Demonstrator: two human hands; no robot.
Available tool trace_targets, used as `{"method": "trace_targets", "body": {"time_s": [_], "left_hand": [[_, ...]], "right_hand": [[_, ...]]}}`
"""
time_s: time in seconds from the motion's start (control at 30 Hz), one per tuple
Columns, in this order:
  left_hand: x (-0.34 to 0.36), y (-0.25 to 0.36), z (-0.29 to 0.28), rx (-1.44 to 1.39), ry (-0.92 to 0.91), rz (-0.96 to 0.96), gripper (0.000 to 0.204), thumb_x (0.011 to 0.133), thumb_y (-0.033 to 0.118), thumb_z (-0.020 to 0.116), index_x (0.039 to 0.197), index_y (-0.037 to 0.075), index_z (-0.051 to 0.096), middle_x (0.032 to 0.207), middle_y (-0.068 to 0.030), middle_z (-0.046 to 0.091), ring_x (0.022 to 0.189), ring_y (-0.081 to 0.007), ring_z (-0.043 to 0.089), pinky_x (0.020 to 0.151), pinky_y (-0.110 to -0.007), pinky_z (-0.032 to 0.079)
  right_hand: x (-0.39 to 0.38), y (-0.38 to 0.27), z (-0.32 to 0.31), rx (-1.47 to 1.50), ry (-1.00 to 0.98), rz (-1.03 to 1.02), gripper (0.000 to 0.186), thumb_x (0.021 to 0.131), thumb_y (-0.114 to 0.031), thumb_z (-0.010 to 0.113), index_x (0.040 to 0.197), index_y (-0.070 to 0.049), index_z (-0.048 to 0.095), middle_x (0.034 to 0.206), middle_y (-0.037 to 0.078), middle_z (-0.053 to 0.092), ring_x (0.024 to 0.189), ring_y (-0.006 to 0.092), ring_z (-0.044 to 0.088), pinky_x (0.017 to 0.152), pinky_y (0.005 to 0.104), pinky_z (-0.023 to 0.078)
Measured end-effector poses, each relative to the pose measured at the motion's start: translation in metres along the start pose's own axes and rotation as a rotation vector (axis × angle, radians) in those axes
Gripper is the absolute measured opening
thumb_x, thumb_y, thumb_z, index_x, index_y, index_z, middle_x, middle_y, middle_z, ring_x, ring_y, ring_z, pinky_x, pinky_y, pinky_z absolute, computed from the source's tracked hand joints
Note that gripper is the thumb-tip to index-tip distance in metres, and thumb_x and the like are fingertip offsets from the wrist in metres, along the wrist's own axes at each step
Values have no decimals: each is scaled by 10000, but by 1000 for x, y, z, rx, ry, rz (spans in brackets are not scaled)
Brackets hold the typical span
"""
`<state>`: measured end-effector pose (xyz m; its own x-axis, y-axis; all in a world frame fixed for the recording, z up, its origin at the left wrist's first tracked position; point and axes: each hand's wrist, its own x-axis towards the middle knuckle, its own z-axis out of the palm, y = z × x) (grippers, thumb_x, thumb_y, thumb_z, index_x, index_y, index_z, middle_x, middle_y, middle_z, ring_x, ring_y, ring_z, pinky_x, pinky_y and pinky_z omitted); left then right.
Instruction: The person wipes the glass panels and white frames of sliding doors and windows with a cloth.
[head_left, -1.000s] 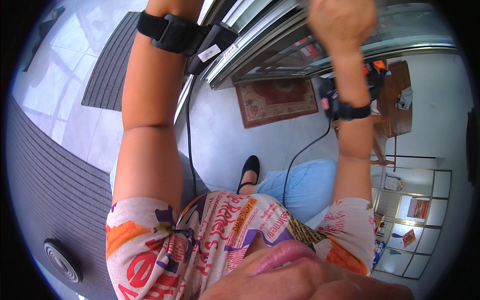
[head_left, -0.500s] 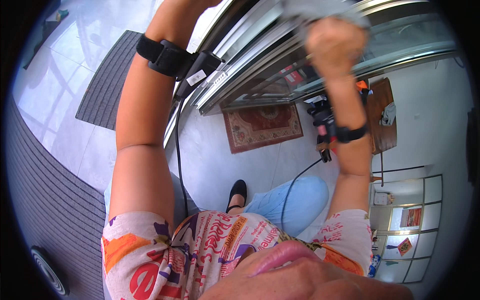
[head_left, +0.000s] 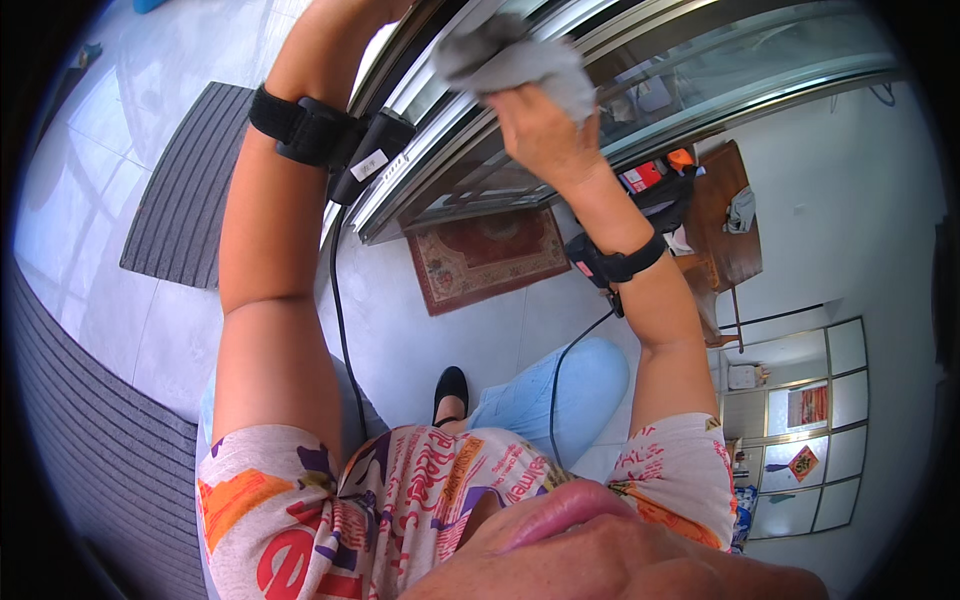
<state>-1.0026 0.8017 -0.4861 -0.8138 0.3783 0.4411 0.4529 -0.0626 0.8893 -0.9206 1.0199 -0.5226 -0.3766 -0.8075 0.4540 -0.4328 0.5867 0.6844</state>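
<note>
Cloth [head_left: 545, 75], grey and crumpled, is pinched in your right hand [head_left: 550, 135], bulging beyond the fingers toward 11 and 12 o'clock, across your view of the metal frame [head_left: 440, 165]. Your left hand [head_left: 380, 7], at 11 o'clock, is mostly cut off; I cannot tell its grip.

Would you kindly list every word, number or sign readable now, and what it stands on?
Shirt: red and purple lettering, wording not copied here.
White label on the left wrist's black box: too small to read.
Red package: white marks, too small.
Red diamond ornament: sign too small.
Gray cloth in right hand: none visible.
</note>
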Motion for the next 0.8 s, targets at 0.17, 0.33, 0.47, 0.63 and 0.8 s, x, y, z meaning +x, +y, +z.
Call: {"method": "trace_targets", "body": {"time_s": [0.17,0.33,0.47,0.63,0.8], "left_hand": [[6,-6,24,-222,-84,80,760,992,618,427,1191,-78,659,1095,-187,683,994,-271,642,878,-377,513],[25,-21,12,-37,123,130,721,1026,574,382,1259,-63,625,1226,-204,660,1154,-294,597,1009,-371,443],[44,-31,52,-196,66,235,720,1043,550,339,1320,-75,565,1300,-244,619,1251,-317,545,1075,-373,394],[21,-14,32,3,116,148,742,1045,553,315,1334,-91,543,1333,-294,577,1277,-346,528,1095,-397,384],[31,-44,22,-170,118,311,789,1024,602,305,1364,-74,527,1392,-271,543,1331,-367,481,1128,-402,335]], "right_hand": [[5,96,-46,-82,-76,-49,72,827,-98,663,890,-111,696,774,102,657,726,309,653,662,395,529],[98,140,-134,-517,262,99,157,825,-91,650,965,-46,706,974,142,680,885,342,632,796,428,497],[18,131,-60,-505,222,-43,122,793,-232,694,863,-134,696,756,89,618,629,304,573,548,415,446],[-19,2,-3,-124,-54,-19,131,732,-274,729,805,-168,710,805,64,642,867,280,651,703,391,523],[25,65,-36,-195,-146,-130,100,752,-83,674,827,-146,697,816,23,627,809,230,631,710,384,517]]}}
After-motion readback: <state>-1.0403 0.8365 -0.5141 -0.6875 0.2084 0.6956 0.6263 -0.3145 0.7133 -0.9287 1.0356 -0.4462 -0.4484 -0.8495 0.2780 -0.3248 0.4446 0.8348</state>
